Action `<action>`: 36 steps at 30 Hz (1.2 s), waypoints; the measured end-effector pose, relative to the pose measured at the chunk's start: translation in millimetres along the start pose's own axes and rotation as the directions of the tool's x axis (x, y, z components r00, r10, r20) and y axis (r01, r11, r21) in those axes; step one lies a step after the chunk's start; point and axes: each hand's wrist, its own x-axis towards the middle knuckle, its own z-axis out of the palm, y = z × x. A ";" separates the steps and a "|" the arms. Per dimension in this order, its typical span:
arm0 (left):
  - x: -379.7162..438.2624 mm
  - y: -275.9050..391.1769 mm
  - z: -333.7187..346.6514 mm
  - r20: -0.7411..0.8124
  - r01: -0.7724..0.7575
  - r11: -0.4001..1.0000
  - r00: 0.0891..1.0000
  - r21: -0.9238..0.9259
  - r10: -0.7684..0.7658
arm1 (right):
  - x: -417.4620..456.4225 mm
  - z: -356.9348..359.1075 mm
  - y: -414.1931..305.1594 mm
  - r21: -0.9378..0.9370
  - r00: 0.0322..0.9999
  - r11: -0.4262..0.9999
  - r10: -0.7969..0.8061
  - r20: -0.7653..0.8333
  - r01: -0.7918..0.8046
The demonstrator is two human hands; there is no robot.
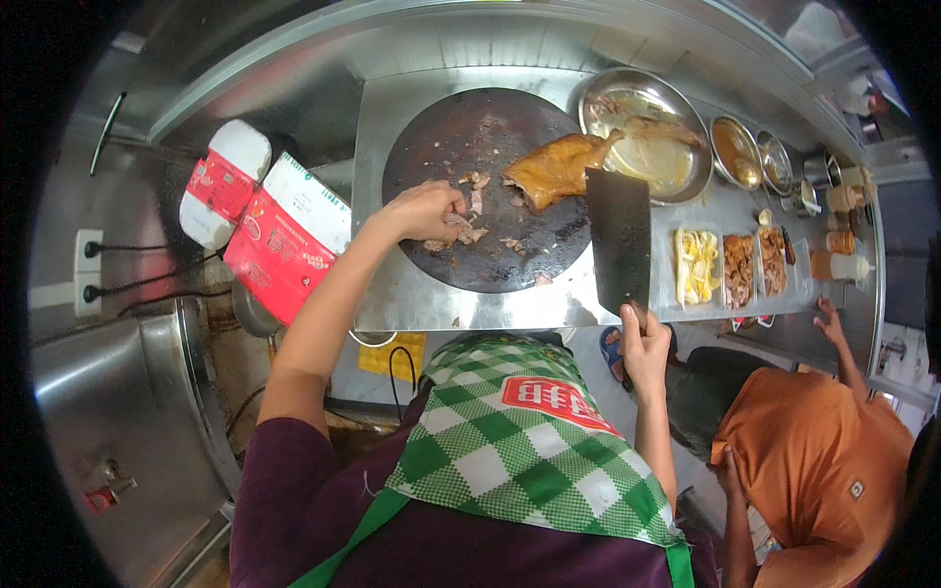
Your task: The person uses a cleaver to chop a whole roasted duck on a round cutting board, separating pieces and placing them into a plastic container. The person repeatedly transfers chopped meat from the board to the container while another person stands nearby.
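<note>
My right hand grips the handle of a broad cleaver. Its dark blade is raised over the right edge of the round chopping block. With fingers curled, my left hand is on the left part of the block, around small pieces of cooked meat. Part of that meat is hidden by the fingers. A large browned piece of roast poultry lies on the block's right side, its cut end facing left and its bone end reaching the rim of a steel bowl. Scraps are scattered between.
Right of the block stand clear plastic boxes of yellow-white strips and chopped meat, steel sauce bowls and squeeze bottles. Red-and-white cardboard boxes are at left. A person in an orange shirt is at right.
</note>
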 end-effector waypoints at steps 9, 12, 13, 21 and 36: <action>0.4 32.3 3.1 0.008 -0.012 0.996 1.000 -0.093 0.013 | -12.0 -7.0 10.3 -0.017 0.979 0.986 -0.168 -0.118 0.167; 8.7 27.4 4.8 -0.012 0.063 0.952 0.997 -0.301 -0.070 | -4.1 -16.7 26.8 0.049 0.976 0.981 -0.183 -0.117 0.190; 20.0 35.7 -1.9 0.004 0.077 0.953 0.997 -0.292 -0.079 | -2.7 -19.4 38.6 0.055 0.974 0.982 -0.169 -0.151 0.179; 165.2 227.5 0.8 0.144 -0.116 0.907 0.971 -0.405 0.188 | -34.0 -92.5 114.6 0.203 0.971 0.978 0.083 -0.224 -0.037; 447.9 540.3 180.5 0.437 -0.843 0.538 0.478 -0.015 0.762 | -64.5 -200.9 233.8 0.321 0.881 0.894 0.398 -0.257 -0.311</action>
